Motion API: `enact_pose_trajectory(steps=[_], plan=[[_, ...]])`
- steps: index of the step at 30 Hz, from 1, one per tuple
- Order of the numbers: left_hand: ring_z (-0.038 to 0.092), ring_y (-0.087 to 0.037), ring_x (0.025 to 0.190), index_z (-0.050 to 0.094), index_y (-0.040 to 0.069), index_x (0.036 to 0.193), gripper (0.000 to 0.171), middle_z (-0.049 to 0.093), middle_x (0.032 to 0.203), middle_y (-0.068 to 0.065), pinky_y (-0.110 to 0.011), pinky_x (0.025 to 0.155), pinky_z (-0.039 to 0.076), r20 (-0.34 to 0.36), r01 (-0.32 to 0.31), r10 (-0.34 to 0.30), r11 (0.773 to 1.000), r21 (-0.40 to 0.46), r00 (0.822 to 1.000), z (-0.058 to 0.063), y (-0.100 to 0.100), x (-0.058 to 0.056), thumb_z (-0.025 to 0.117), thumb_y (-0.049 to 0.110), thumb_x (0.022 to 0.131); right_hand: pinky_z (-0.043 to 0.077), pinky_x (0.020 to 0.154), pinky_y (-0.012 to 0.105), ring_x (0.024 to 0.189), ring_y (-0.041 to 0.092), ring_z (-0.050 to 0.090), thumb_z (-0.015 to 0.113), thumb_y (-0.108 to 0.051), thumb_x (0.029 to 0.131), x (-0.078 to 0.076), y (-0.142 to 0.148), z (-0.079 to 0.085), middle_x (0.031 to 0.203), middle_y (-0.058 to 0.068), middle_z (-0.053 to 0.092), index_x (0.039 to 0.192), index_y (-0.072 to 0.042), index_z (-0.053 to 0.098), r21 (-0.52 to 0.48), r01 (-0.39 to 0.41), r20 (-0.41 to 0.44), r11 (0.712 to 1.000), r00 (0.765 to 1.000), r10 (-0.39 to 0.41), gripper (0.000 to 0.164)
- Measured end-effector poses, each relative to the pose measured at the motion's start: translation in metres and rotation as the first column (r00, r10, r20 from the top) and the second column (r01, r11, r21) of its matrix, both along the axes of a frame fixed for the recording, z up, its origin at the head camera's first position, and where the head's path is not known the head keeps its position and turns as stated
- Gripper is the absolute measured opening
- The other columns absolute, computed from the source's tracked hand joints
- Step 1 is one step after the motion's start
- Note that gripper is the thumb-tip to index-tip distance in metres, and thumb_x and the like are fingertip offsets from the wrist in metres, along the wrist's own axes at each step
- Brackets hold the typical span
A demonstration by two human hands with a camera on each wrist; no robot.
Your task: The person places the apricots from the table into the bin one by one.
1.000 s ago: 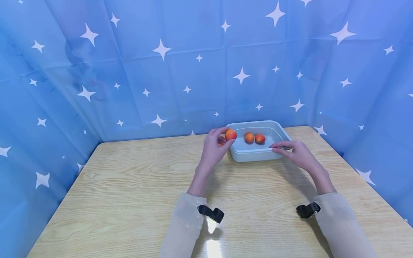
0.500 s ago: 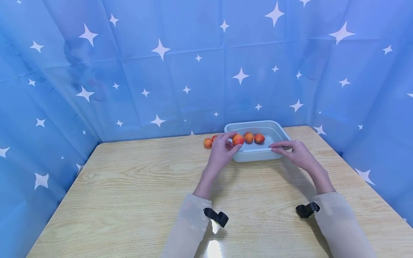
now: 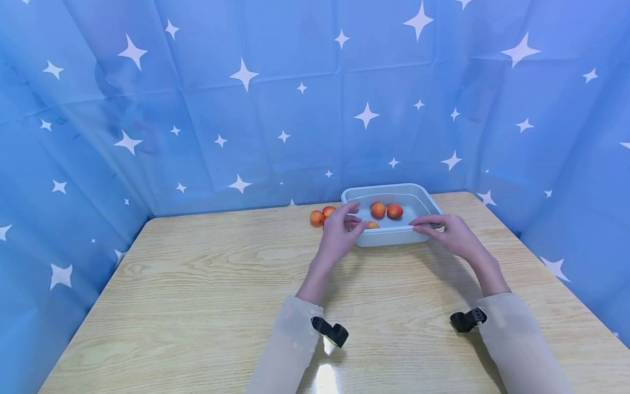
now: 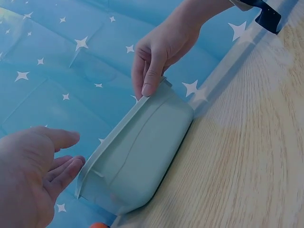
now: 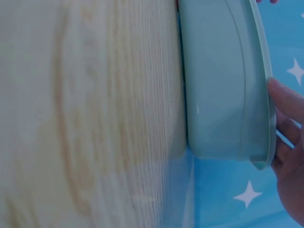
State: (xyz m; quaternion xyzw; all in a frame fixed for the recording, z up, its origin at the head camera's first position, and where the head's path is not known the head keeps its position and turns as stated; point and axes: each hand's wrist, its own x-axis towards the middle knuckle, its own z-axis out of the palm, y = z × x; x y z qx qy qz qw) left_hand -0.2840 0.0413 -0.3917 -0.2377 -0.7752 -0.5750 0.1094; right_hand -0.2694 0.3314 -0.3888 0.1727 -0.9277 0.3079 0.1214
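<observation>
A pale blue-green plastic basin (image 3: 394,236) stands at the back of the table. In it lie three small red-orange fruits that look like apricots: one (image 3: 378,210), a second beside it (image 3: 395,211), and a third (image 3: 372,225) partly hidden behind the near wall. My left hand (image 3: 337,232) is over the basin's left end, fingers parted, holding nothing; the left wrist view shows the fingers (image 4: 66,175) beside the rim. With thumb and fingers my right hand (image 3: 453,235) pinches the rim at the near right corner, as the right wrist view of that hand (image 5: 290,166) confirms.
Left of the basin, more of the same fruits (image 3: 317,218) lie on the wooden table (image 3: 197,306), partly covered by my left hand. A blue star-patterned curtain (image 3: 275,120) hangs behind the table and along both sides.
My left hand has carried an apricot-like fruit rightward over the basin and let it go; it now lies inside near the front wall. The right hand has kept its place on the rim.
</observation>
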Motion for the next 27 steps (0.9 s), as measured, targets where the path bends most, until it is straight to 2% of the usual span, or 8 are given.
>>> enact_pose_trajectory(steps=[4,8,14,16,20,27], plan=[[0.069,-0.021,0.102,0.059,0.006,0.137,0.045,0.065,0.124,-0.011,-0.022,0.087,0.055,-0.004,-0.009,0.009,1.0,-0.021,1.0,0.002,-0.002,0.001,0.073,0.01,0.094,0.042,0.073,0.026,0.092,0.018,0.058,0.07,-0.026,0.098,0.0,0.0,-0.001,0.107,0.007,0.075,0.114,-0.011,0.078,0.001,-0.001,-0.003,1.0,1.0,0.001,0.023],[0.066,-0.022,0.105,0.06,0.006,0.136,0.045,0.066,0.125,-0.009,-0.025,0.09,0.054,-0.037,-0.023,0.022,0.999,-0.045,0.999,0.004,-0.004,0.0,0.073,0.011,0.094,0.041,0.073,0.027,0.091,0.02,0.057,0.069,-0.026,0.098,0.0,0.0,0.0,0.108,0.008,0.075,0.115,-0.011,0.077,-0.004,0.001,0.005,1.0,1.0,-0.001,0.024],[0.062,-0.027,0.111,0.061,0.007,0.136,0.043,0.065,0.126,-0.007,-0.037,0.095,0.054,-0.048,-0.047,0.045,0.998,-0.042,0.998,0.005,-0.009,-0.003,0.072,0.01,0.094,0.041,0.073,0.026,0.091,0.021,0.057,0.069,-0.026,0.098,0.001,0.0,0.0,0.108,0.008,0.075,0.114,-0.011,0.077,-0.003,-0.001,0.006,1.0,1.0,0.001,0.024],[0.061,-0.031,0.113,0.061,0.007,0.136,0.043,0.064,0.127,-0.008,-0.04,0.096,0.053,-0.033,-0.05,0.05,0.998,-0.022,0.998,0.005,-0.011,-0.004,0.071,0.011,0.095,0.042,0.073,0.026,0.091,0.021,0.057,0.069,-0.026,0.098,0.001,0.0,0.0,0.107,0.008,0.075,0.114,-0.011,0.078,-0.002,-0.003,0.003,1.0,1.0,0.003,0.023],[0.059,-0.029,0.113,0.061,0.008,0.137,0.042,0.062,0.128,-0.008,-0.042,0.098,0.051,0.011,-0.064,0.064,0.998,0.019,0.998,0.007,-0.018,-0.004,0.069,0.014,0.096,0.042,0.071,0.027,0.09,0.021,0.057,0.069,-0.026,0.098,0.001,0.0,-0.001,0.107,0.008,0.075,0.114,-0.011,0.078,-0.002,-0.002,0.002,1.0,1.0,0.002,0.023],[0.062,-0.025,0.111,0.063,0.003,0.132,0.034,0.062,0.128,-0.015,-0.035,0.092,0.055,0.051,-0.097,0.092,0.989,0.108,0.995,0.009,-0.03,-0.011,0.064,0.014,0.1,0.041,0.071,0.027,0.09,0.022,0.057,0.069,-0.026,0.098,0.001,0.001,-0.001,0.107,0.008,0.075,0.114,-0.012,0.078,-0.003,-0.002,0.002,1.0,1.0,0.002,0.023]])
